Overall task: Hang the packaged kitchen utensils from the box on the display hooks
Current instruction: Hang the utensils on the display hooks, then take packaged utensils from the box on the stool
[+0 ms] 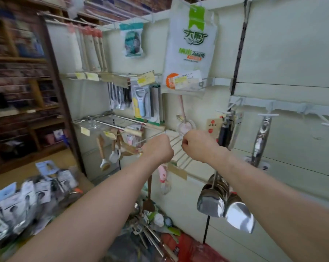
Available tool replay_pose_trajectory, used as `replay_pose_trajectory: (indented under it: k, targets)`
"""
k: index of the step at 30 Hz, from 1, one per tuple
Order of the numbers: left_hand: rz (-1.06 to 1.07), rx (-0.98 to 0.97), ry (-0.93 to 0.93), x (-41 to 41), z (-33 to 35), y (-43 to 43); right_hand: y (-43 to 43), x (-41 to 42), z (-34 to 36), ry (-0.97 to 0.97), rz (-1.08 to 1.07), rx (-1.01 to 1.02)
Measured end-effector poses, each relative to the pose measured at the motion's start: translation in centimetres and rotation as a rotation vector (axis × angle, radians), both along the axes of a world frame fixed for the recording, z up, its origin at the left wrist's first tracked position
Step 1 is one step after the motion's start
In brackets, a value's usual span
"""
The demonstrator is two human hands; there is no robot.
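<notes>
— Head view: where are the hands?

— Both are raised to the display hooks (180, 156) on the pale wall panel (292, 53). The left hand (157, 148) is curled into a fist right at the wire prongs. The right hand (196, 146) is curled too, just beside it, near the same prongs.

— Holding anything?

— I cannot tell for either hand, because the fingers face away and hide whatever is inside them. A pink packaged utensil (162, 173) hangs just below the left wrist. Its top is hidden behind the hand, so I cannot tell whether the hand or a hook carries it.

— And the rest of the stock?

— A heap of packaged utensils (27, 197) lies low on the left, blurred. No box edge is clear around it.

— Anything else close by?

— Steel scoops (226, 208) hang under the right forearm. A blue-and-yellow peeler (140, 103) hangs on a higher hook, and a white printed bag (192, 44) hangs above that.
</notes>
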State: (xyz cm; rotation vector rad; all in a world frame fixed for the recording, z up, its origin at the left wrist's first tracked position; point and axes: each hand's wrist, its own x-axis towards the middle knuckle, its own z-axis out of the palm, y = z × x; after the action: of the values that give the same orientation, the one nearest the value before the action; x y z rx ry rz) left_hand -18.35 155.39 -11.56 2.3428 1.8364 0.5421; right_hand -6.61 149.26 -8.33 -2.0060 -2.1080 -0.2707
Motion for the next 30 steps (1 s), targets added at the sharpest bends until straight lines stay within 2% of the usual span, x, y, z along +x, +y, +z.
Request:
replay_pose_trajectory:
  k: [18, 30]
  targets:
    - [0.331, -0.110, -0.009, -14.1, -4.5, 5.9, 10.6, -13.0, -4.9, -0.028, 0.254, -0.105]
    - [0.404, -0.222, -0.039, -23.5, -7.8, 10.5, 16.8, -22.2, -7.8, -0.052, 0.408, -0.191]
